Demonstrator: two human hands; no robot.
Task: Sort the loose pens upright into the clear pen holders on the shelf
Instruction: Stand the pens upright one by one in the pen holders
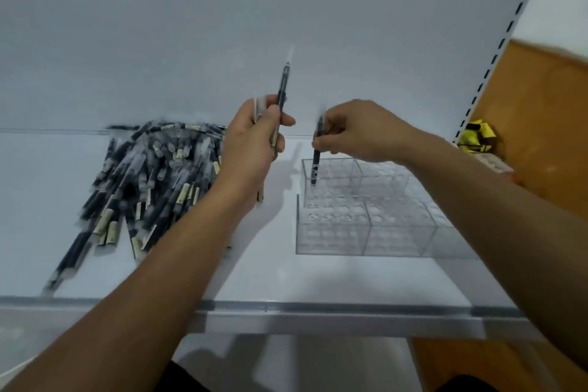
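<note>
Task barely begun. Clear pen holders point(394, 226) sit on the right of the shelf point(286, 283) and look empty apart from 1 pen going in.

Right hand point(356, 132) pinches that dark pen point(316, 162) near its upper end with the fingertips. The pen hangs upright below the grip, its lower tip inside the back-left corner of the rear-left holder. Whether the tip touches bottom, I cannot tell.

Left hand point(254, 140) holds a small bunch of spare pens in curled fingers. 1 of them point(283, 86) stands well above the fist.

The loose pile point(143, 181) lies flat on the left of the shelf, well apart from the holders. Nearly all the sorting is left.
</note>
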